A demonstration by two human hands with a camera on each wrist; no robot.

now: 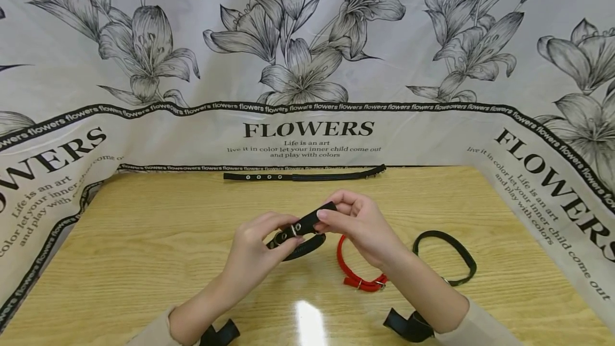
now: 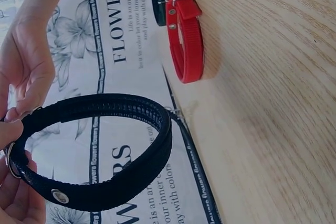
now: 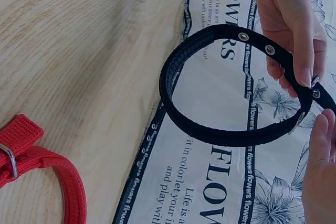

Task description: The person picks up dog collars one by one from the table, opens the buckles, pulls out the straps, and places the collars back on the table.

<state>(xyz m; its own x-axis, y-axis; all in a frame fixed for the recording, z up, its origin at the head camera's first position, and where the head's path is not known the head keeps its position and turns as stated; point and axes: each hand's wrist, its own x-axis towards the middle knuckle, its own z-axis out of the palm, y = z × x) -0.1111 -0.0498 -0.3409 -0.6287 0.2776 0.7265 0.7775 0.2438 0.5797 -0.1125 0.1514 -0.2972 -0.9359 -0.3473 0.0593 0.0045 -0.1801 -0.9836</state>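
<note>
Fingers [image 1: 278, 221] of left hand [image 1: 249, 250] and right hand [image 1: 363, 227] pinch a looped black collar [image 2: 115, 195]; red collar [image 2: 192, 51] nearby.

held collar [image 1: 309, 222]: black, silvery eyelets [image 2: 60, 196]. another collar [image 2: 192, 48]: red. bench [image 1: 168, 218]: yellowish, wood-grained. cloth [image 1: 192, 135]: white, printed with black-and-grey lilies [image 1: 301, 80] and black lettering [image 1: 308, 129]. sleeves [image 1: 480, 324]: beige.

Red collar [image 1: 365, 285] partly behind right grip [image 1: 362, 224], left-edge lettering [image 1: 56, 157] cropped

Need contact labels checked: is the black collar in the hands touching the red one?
Apart. The left wrist view shows a plain gap: printed cloth and wooden tabletop are visible between the black collar and the red collar.
</note>
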